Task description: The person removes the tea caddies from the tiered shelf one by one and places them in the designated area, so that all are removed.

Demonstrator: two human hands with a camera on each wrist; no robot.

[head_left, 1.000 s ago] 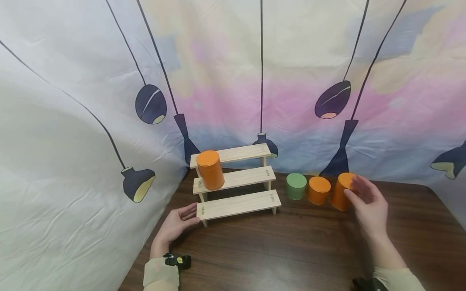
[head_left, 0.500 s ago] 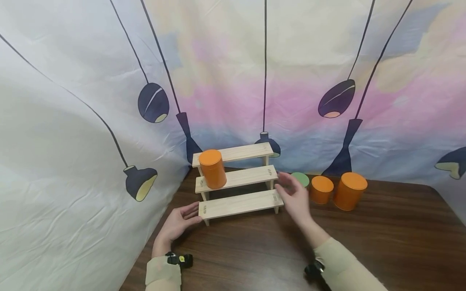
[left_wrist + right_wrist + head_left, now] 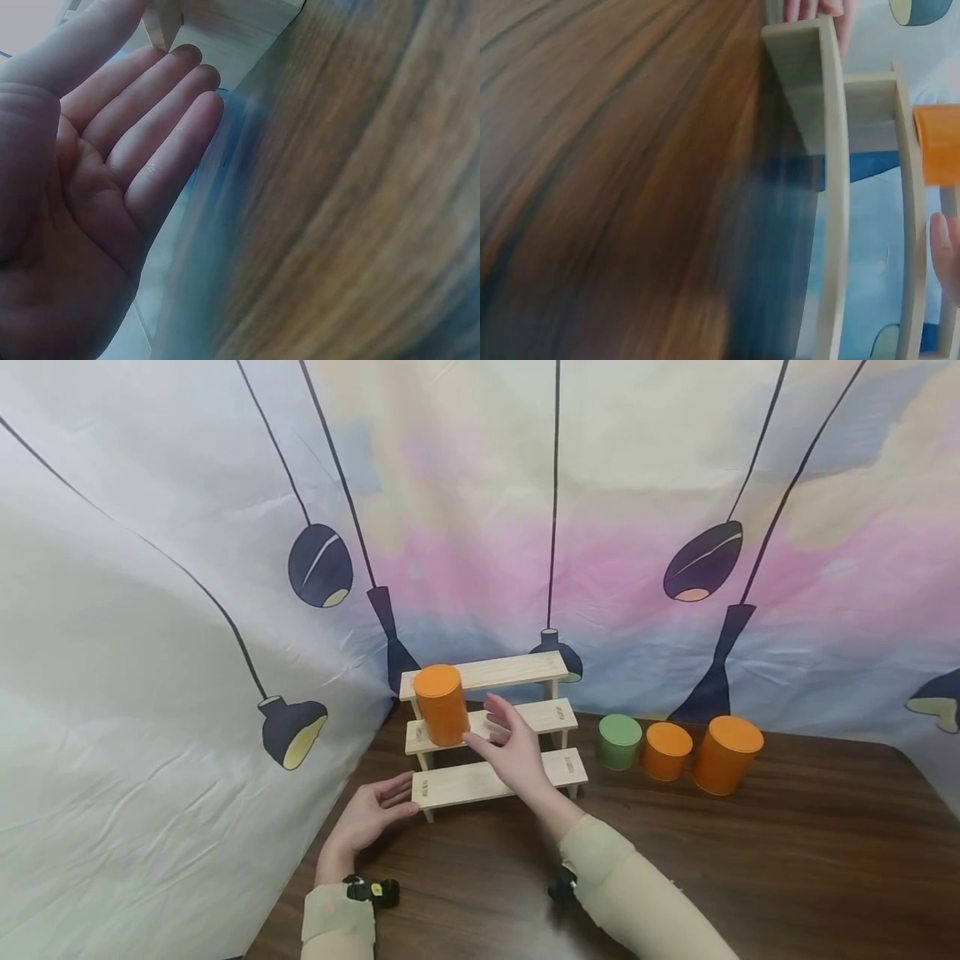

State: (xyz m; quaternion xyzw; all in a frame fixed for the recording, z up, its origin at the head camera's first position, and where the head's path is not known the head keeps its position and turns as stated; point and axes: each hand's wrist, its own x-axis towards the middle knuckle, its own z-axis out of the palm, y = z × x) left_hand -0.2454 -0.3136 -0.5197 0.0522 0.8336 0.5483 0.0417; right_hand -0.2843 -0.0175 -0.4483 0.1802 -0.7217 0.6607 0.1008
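A three-step wooden rack (image 3: 480,782) stands on the table, with a tall orange canister (image 3: 442,706) upright at the left of its middle step. My right hand (image 3: 516,753) reaches over the lowest step, thumb close to the canister's right side; whether it touches cannot be told. In the right wrist view only a fingertip (image 3: 945,251) of that hand shows, below the canister (image 3: 939,144). At the rack's left end, my left hand (image 3: 367,817) rests its extended fingers against the lowest step. The left wrist view shows its fingers (image 3: 169,154) straight beside the rack's wood (image 3: 232,37).
To the rack's right stand a green canister (image 3: 619,743), a short orange canister (image 3: 667,752) and a tall orange canister (image 3: 727,757) in a row on the brown table (image 3: 787,860). A cloth backdrop (image 3: 630,468) with printed lamps hangs behind.
My right hand has moved left, from the tall orange canister at the right, past the rack's right end, to beside the canister on the rack. The left hand stays at the rack.
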